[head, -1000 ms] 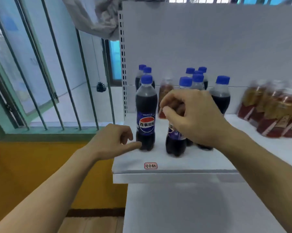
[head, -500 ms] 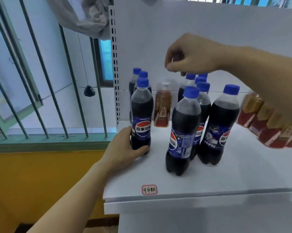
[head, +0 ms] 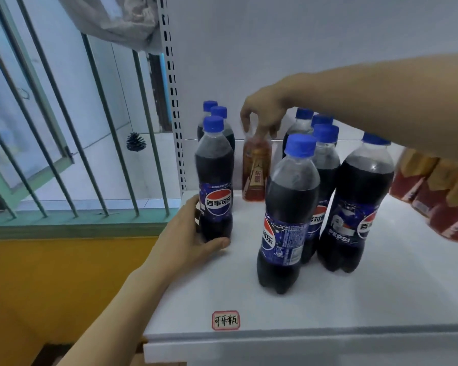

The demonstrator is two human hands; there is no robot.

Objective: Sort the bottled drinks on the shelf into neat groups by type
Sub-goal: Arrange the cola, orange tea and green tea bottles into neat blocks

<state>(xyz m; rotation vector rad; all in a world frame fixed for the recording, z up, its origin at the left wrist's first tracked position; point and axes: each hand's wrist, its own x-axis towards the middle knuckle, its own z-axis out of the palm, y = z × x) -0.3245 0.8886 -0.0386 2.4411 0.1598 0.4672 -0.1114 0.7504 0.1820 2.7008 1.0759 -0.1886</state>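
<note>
Right now my left hand [head: 188, 233] wraps the base of a cola bottle [head: 215, 178] at the near-left corner of the white shelf [head: 354, 299], thumb curled across its front, the other fingers hidden behind it. That bottle stands upright, dark cola up to the shoulder, blue cap, blue label with a round red, white and blue logo. Behind it, farther from my left fingers, two more blue caps [head: 215, 108] line up toward the back wall.

My right hand [head: 265, 112] reaches over the shelf and pinches the top of a small tea bottle [head: 256, 170]; its cap is hidden under my fingertips. It is amber-red, with a red and gold label, standing upright toward the back between the two cola groups.

Just right of my right fingers stands a cluster of five cola bottles [head: 325, 180], the nearest one [head: 288, 215] well forward. Beyond my right forearm lies a blurred group of red-labelled tea bottles [head: 439, 194]. A small red-bordered tag [head: 225, 320] sits on the shelf's front edge.
</note>
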